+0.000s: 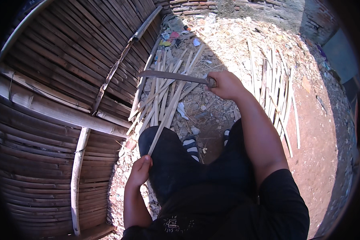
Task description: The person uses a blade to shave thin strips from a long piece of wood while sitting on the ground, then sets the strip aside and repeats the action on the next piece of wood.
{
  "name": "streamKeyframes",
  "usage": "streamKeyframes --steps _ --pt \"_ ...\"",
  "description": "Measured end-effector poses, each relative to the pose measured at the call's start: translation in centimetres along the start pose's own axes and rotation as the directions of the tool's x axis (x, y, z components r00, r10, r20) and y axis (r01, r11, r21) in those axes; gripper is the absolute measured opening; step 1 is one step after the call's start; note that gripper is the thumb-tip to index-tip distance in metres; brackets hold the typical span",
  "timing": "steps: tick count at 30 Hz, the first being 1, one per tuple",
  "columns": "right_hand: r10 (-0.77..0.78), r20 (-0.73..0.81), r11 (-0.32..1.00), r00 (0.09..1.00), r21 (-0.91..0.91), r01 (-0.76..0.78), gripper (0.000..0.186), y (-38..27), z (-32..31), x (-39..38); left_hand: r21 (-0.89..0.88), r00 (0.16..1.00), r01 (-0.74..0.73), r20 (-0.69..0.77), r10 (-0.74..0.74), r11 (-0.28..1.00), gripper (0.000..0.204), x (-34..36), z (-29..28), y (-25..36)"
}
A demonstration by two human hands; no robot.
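Note:
In my right hand (225, 85) is the handle of a long machete (172, 75), its dark blade pointing left and lying across the view above the strips on the ground. My left hand (140, 170), beside my left knee, grips the near end of a long pale bamboo strip (166, 122). From there the strip slants away over my knee, up toward the blade. Whether blade and strip touch, I cannot tell. Beyond my knees lies a loose pile of split bamboo strips (158, 94).
A bamboo slat wall (60, 52) with pole braces stands close on my left. More bamboo strips (274, 84) lie on the ground to the right. Shavings and litter (236, 36) cover the ground toward a brick wall (260, 10) at the back.

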State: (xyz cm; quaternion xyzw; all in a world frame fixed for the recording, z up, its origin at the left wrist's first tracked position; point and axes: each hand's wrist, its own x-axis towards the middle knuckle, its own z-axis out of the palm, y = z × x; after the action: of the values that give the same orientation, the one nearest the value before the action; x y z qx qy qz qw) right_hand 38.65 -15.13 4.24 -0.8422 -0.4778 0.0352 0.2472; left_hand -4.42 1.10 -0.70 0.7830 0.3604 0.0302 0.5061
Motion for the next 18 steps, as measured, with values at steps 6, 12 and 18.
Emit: streamKeyframes --steps 6,12,18 --pt "0.064 -0.024 0.995 0.998 0.075 -0.062 0.038 0.6 -0.1 -0.2 -0.088 0.995 0.098 0.028 -0.096 0.991 0.05 0.5 0.1 0.2" --pt "-0.28 0.188 0.954 0.941 -0.058 0.295 0.031 -2.7 1.9 -0.8 -0.176 0.974 0.204 0.134 -0.182 0.963 0.048 -0.2 -0.9 1.5" --pt "-0.046 -0.011 0.991 0.999 0.124 0.047 0.03 0.9 0.5 0.2 -0.265 0.931 0.321 0.265 -0.251 0.909 0.048 -3.0 -2.0 0.8"
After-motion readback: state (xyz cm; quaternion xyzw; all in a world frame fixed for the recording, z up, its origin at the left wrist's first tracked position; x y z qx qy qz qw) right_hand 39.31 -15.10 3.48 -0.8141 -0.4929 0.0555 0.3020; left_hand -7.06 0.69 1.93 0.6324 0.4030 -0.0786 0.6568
